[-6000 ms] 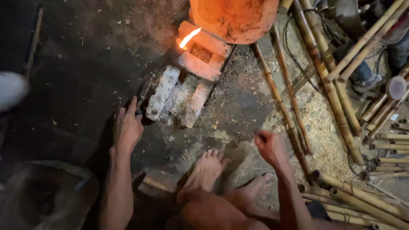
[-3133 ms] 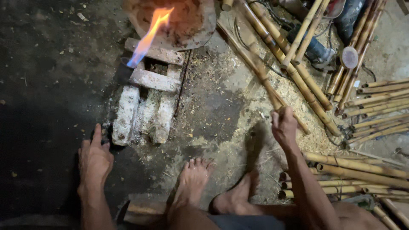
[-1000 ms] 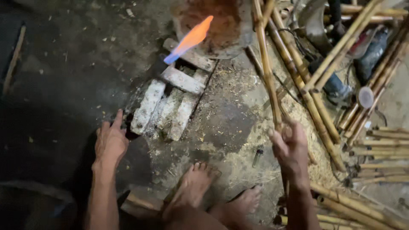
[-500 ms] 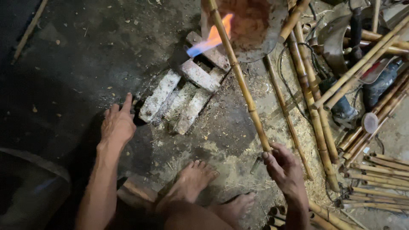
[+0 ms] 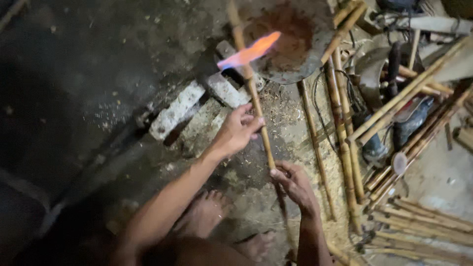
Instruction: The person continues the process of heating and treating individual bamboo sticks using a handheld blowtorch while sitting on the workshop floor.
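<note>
Both hands now grip one bamboo pole (image 5: pixel 256 106), where half a second ago only the right held it. The left hand (image 5: pixel 236 132) has left the ground beside the bricks (image 5: pixel 176 112) and closed its fingers round the pole's middle; the right hand (image 5: pixel 294 184) is wrapped round the shaft just below, nearer the body. The pole runs from the right hand up and away, its upper part crossing through the blue-orange flame (image 5: pixel 249 50) that shoots out in front of the rusty round burner (image 5: pixel 290 42). Judged from this, the pole has been brought into the heat and steadied at two points.

Loose bamboo poles (image 5: pixel 345 143) lie in a heap to the right, on sawdust, with a dark cable among them. Bare feet (image 5: pixel 207 216) rest on the concrete floor (image 5: pixel 88 64) below the hands.

Limits of view: the pole's far end runs out of frame at the top, and its near end is lost in shadow beneath the right wrist. Motion blur softens the pole near the flame, so any scorching cannot be made out. Objects at upper right are too cluttered to identify.
</note>
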